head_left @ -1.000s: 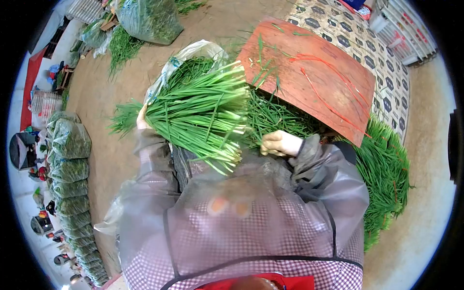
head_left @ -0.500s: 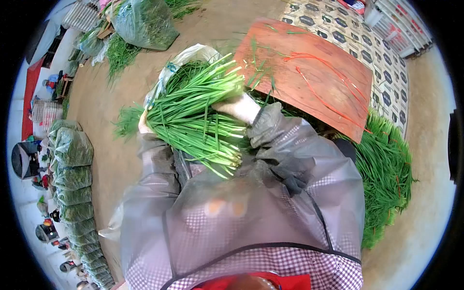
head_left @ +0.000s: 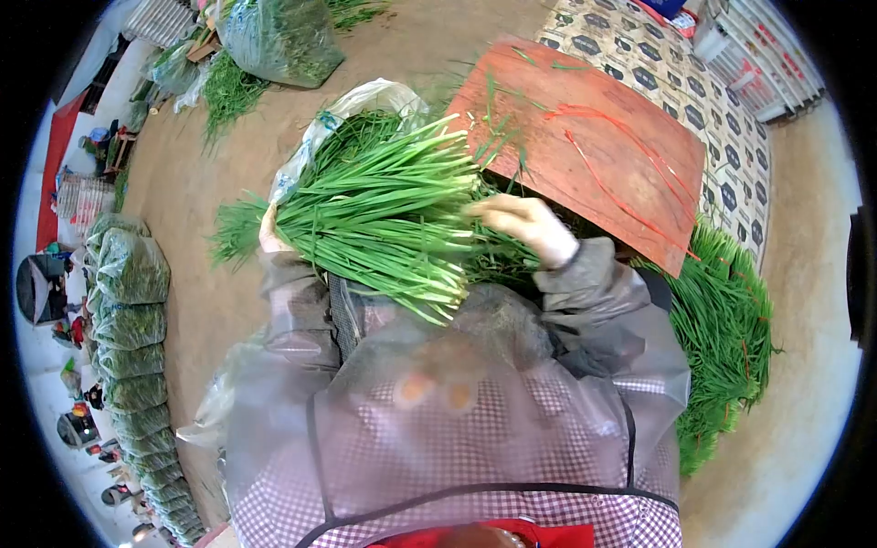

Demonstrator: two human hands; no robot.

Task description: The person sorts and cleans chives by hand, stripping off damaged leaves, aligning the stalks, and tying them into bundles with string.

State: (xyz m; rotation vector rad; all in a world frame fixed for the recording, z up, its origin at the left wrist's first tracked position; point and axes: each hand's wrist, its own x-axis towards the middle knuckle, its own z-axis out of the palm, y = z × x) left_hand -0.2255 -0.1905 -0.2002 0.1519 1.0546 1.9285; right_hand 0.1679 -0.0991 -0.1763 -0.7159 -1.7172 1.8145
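Observation:
A fanned bunch of garlic chives (head_left: 393, 201) lies across my lap, its pale stalk ends pointing right and its leafy tips left. My left hand (head_left: 271, 228) is closed around the leafy side of the bunch; part of its fingers is hidden by leaves. Just right of the stalk ends is my right hand (head_left: 528, 224), its fingers stretched toward them and slightly blurred, with nothing visible in it. Behind the bunch stands a white plastic bag (head_left: 297, 169) with loose green leaves inside.
A reddish wooden board (head_left: 585, 137) carries red ties (head_left: 630, 142) and leaf scraps. More chives (head_left: 726, 338) are piled at right. Filled plastic bags (head_left: 132, 315) line the left side. Another large bag (head_left: 283, 46) stands at the back, near a patterned sheet (head_left: 690, 96).
My right hand has moved off the stalk ends, to the right and slightly down. The bunch now lies more evenly fanned, while my left hand keeps its hold.

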